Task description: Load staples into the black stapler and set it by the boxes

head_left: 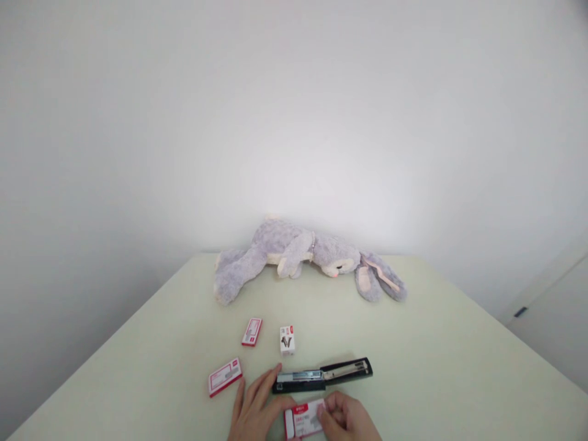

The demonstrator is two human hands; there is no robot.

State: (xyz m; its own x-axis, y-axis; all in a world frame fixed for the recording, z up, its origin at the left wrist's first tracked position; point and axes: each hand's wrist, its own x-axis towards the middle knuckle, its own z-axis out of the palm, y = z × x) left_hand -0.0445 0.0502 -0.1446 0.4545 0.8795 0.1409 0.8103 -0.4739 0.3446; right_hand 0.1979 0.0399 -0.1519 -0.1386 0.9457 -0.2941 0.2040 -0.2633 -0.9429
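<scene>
Four small boxes lie on the pale table (441,343), with a stapler among them. Furthest left, near the front edge, is a red-and-white box, the left box (225,376), lying flat. A little further back and to its right lies a second one, the far box (252,331), and just right of that stands a white box (287,340).

The left hand (255,407) lies low at the near edge, fingers stretched out and loose, gripping nothing. Its fingertips (275,371) touch the left end of the stapler (321,375). The stapler lies across the table with its black top swung open to the right, so the metal channel shows.

Just nearer than the stapler, between the two hands, is the held box (304,421), red and white, apparently with one end drawn out to the left. The right hand (346,419) is closed on its right end, fingers curled over the top. Whether the left thumb also touches the box I cannot tell.

Far back, a grey plush rabbit (298,257) lies on its side, well apart from everything else.

As I judge it, the step in hand is working the held box open beside the opened stapler. That calls for a steady pinch from the right hand while the left keeps the stapler from sliding.
</scene>
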